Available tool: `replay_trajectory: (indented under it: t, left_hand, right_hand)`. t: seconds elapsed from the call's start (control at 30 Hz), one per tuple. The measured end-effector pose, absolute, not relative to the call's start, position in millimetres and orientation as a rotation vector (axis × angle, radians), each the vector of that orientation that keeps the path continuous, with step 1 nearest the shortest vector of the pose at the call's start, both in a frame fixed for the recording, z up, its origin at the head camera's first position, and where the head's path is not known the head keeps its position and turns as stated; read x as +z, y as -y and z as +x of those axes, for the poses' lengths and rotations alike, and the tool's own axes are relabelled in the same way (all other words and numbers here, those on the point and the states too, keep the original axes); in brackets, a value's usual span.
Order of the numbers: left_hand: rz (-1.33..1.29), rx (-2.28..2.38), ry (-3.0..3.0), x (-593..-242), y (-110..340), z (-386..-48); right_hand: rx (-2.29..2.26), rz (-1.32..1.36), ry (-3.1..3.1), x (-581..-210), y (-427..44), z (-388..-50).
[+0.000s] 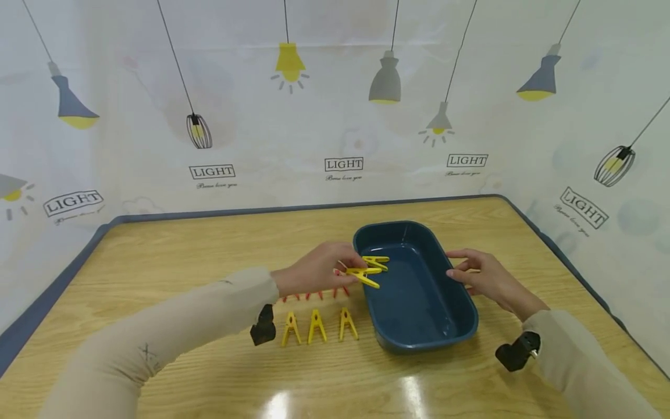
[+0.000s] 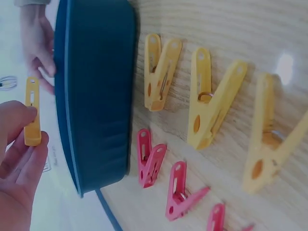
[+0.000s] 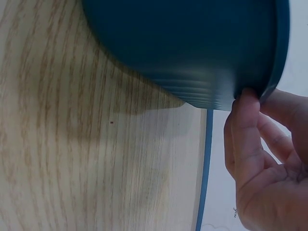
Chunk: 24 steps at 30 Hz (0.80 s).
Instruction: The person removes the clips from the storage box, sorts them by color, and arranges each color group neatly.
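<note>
My left hand [image 1: 320,269] pinches a yellow clothespin [image 1: 364,278] between thumb and fingers, over the left rim of a dark blue basin [image 1: 413,302]. Another yellow clothespin [image 1: 381,260] shows just beyond it, inside the basin. In the left wrist view, the held yellow clothespin [image 2: 32,113] is upright, seen edge-on. My right hand [image 1: 487,280] holds the basin's right rim; in the right wrist view a fingertip [image 3: 249,98] presses the outer wall below the lip. Left of the basin are a row of yellow clothespins [image 1: 316,327] and red clothespins [image 2: 151,161], partly hidden by my left hand in the head view.
Everything stands on a light wood-grain table [image 1: 209,244] with a dark blue edge. Behind and at both sides rises a white backdrop [image 1: 282,128] printed with hanging lamps. A dark wrist device [image 1: 263,326] sits below my left cuff, and one hangs at the right.
</note>
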State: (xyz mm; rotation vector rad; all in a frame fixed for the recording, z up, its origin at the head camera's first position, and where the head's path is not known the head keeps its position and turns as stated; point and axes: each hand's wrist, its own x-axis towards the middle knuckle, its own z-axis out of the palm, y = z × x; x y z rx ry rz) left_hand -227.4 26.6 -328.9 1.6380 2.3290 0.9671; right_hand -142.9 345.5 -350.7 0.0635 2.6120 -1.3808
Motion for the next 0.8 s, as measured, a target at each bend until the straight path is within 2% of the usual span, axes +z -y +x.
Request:
replay_trajectory:
  t: [0.5, 0.8]
  left_hand:
    - [1.383, 1.079, -2.367, -303.8, 41.3, -218.2]
    - [1.295, 1.057, -2.372, -321.9, 77.5, -216.9]
  right_hand:
    - [-1.393, 0.044, -2.613, -352.7, -347.5, -144.2]
    - [-1.392, 0.039, -2.612, -353.5, -346.8, -144.1]
